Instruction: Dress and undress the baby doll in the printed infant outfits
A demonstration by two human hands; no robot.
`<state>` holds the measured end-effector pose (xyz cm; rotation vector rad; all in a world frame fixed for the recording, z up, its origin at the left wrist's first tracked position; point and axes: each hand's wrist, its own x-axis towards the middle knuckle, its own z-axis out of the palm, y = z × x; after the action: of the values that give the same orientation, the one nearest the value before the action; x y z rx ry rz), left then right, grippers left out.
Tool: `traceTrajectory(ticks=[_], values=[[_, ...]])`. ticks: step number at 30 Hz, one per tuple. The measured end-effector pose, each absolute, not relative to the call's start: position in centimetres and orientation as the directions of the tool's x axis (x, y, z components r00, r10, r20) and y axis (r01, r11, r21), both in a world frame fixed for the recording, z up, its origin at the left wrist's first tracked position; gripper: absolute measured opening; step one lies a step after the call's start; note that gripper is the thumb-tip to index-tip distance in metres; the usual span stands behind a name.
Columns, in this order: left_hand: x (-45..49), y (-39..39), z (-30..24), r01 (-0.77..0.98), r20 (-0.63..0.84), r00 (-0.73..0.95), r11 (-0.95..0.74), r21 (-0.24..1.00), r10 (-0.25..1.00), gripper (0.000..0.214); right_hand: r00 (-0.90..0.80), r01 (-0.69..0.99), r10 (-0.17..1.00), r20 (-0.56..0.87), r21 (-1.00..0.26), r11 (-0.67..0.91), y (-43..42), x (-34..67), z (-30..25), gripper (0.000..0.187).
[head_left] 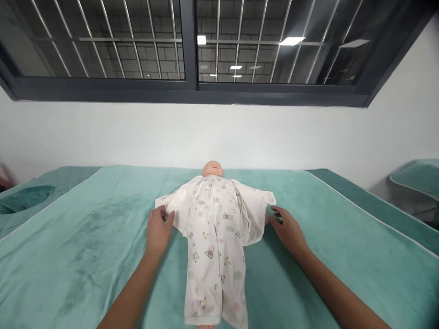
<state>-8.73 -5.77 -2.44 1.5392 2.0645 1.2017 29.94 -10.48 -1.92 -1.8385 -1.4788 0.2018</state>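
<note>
A baby doll (213, 168) lies on its back, head toward the wall. It wears a white gown (214, 242) printed with small green, pink and yellow figures, its wide sleeves spread sideways and its front panels parted near the hem. A bit of the doll's leg shows below the hem. At the left sleeve (180, 205), my left hand (160, 230) has its fingertips against the cloth, thumb and fingers apart. My right hand (288, 230) is beside the edge of the right sleeve (254, 210), fingers bent and parted, thumb close to the fabric.
A green plush cover (85, 242) lies under the doll, with light seams along both sides. Behind it rise a white wall (212, 132) and a dark-framed barred window (192, 93). Another green padded surface (418, 176) stands at the right, and a dark green hollow (27, 198) at the left.
</note>
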Motion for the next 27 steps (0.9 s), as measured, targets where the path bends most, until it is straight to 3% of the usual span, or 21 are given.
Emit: traceTrajectory(ticks=[4, 8, 11, 15, 17, 19, 21, 23, 25, 27], values=[[-8.4, -4.1, -2.7, 0.715, 0.211, -0.391, 0.152, 0.683, 0.896, 0.045, 0.362, 0.712, 0.911, 0.197, -0.689, -0.134, -7.3, 29.9, -1.4, 0.025], [-8.3, -4.5, -2.7, 0.696, 0.205, -0.362, 0.118, 0.708, 0.909, 0.024, 0.261, 0.631, 0.957, 0.123, -0.772, -0.073, -6.1, 28.8, 0.9, 0.033], [-8.4, -5.3, -2.3, 0.644, 0.205, -0.364, 0.087, 0.760, 0.908, 0.022, 0.187, 0.498, 0.975, 0.119, -0.867, 0.010, -6.2, 27.4, 4.0, 0.031], [-7.8, -6.2, -0.1, 0.399, 0.185, -0.336, -0.039, 0.916, 0.923, 0.028, 0.009, 0.301, 0.984, 0.177, -0.939, 0.166, -7.4, 23.1, 7.8, 0.032], [-6.9, -6.7, 1.9, 0.198, 0.192, -0.289, -0.137, 0.971, 0.938, 0.028, -0.135, 0.396, 0.969, 0.206, -0.886, 0.243, -8.3, 20.4, 8.5, 0.027], [-5.5, -7.5, 4.0, 0.120, 0.224, -0.245, -0.200, 0.972, 0.943, 0.026, -0.270, 0.512, 0.929, 0.252, -0.780, 0.360, -9.4, 18.4, 8.3, 0.017], [-4.0, -8.5, 5.6, 0.173, 0.262, -0.108, -0.241, 0.955, 0.959, 0.022, -0.359, 0.573, 0.889, 0.284, -0.685, 0.450, -10.4, 17.4, 7.6, 0.015], [-3.0, -9.4, 6.4, 0.248, 0.284, 0.157, -0.316, 0.916, 0.946, 0.018, -0.385, 0.571, 0.881, 0.275, -0.679, 0.461, -10.8, 17.5, 6.9, 0.021], [-2.6, -9.7, 6.4, 0.264, 0.251, 0.383, -0.366, 0.892, 0.889, 0.017, -0.310, 0.555, 0.916, 0.256, -0.733, 0.393, -10.2, 18.2, 6.7, 0.026], [-2.8, -8.8, 6.0, 0.241, 0.218, 0.392, -0.329, 0.913, 0.894, 0.022, -0.132, 0.576, 0.949, 0.286, -0.757, 0.308, -8.6, 18.6, 6.7, 0.027]])
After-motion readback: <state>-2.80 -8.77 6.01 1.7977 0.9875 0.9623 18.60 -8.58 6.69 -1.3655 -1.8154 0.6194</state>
